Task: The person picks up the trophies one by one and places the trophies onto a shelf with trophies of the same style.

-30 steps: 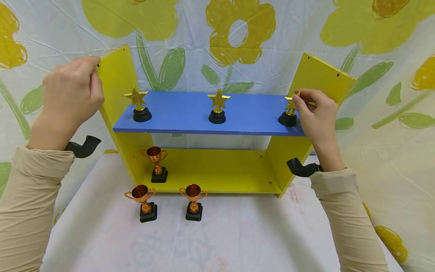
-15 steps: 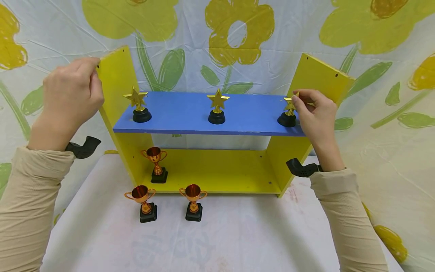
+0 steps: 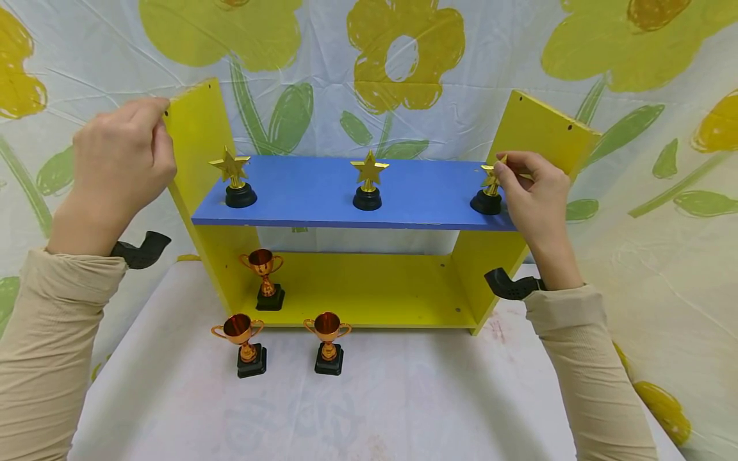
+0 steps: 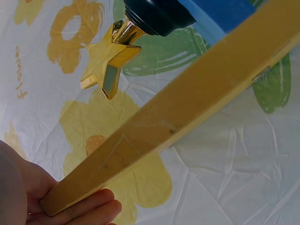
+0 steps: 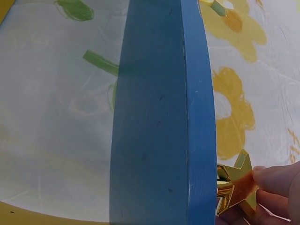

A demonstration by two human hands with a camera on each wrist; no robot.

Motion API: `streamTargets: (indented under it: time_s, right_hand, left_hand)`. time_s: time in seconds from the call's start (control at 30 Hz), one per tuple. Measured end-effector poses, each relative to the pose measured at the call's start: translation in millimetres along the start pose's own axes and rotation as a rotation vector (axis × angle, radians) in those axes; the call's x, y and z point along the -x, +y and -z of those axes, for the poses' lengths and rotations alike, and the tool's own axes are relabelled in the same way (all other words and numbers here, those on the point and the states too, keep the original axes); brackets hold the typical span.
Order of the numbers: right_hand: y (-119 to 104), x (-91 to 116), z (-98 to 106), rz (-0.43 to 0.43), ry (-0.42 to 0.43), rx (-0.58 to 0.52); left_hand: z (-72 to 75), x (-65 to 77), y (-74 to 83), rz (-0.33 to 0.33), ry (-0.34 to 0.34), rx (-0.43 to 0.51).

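Observation:
My left hand [image 3: 122, 153] grips the top corner of the shelf unit's yellow left side panel [image 3: 202, 128]. In the left wrist view its fingers [image 4: 96, 213] lie along one side of the panel's end. At the other end, my right hand [image 3: 536, 198] pinches the star of a gold star trophy [image 3: 486, 203], whose black round base stands on the blue shelf [image 3: 305, 186]. Thumb and fingers partly cover that star. Two more star trophies stand upright on the same shelf, a left one [image 3: 240, 194] and a middle one [image 3: 368, 200].
A bronze cup trophy [image 3: 270, 296] stands at the left of the yellow bottom shelf [image 3: 369, 288]. Two more cups, a left one [image 3: 251, 360] and a right one [image 3: 329, 358], stand in front on the white-covered table [image 3: 415, 397]. A flower-print cloth [image 3: 323, 38] hangs behind.

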State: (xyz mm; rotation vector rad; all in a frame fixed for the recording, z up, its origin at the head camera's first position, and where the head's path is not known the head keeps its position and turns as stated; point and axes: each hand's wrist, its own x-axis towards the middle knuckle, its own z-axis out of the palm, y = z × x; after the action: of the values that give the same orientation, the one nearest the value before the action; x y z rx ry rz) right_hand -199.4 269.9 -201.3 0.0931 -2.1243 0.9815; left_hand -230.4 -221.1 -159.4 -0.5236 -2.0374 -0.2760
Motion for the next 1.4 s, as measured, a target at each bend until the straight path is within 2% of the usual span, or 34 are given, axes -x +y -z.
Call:
streamTargets:
  time_s: [0.3, 0.5, 0.7, 1.0, 1.4]
  right_hand:
    - [-2, 0, 1, -0.018, 0.003, 0.014]
    - [-7, 0, 5, -0.013, 0.021, -0.043]
    - [-13, 3, 8, 0.038, 0.031, -0.042]
    - [-20, 11, 10, 0.171, 0.086, -0.063]
    - [-31, 27, 7, 0.261, 0.100, -0.071]
  left_hand:
    - [-0.3, -0.4, 0.0, 0.002, 0.010, 0.003]
    - [-0.3, -0.2, 0.1, 0.005, 0.008, 0.004]
    - [0.7, 0.9, 0.2, 0.011, 0.007, -0.001]
    - [0.6, 0.1, 1.7, 0.005, 0.000, 0.004]
    - [-0.1, -0.4, 0.5, 0.003, 0.000, -0.001]
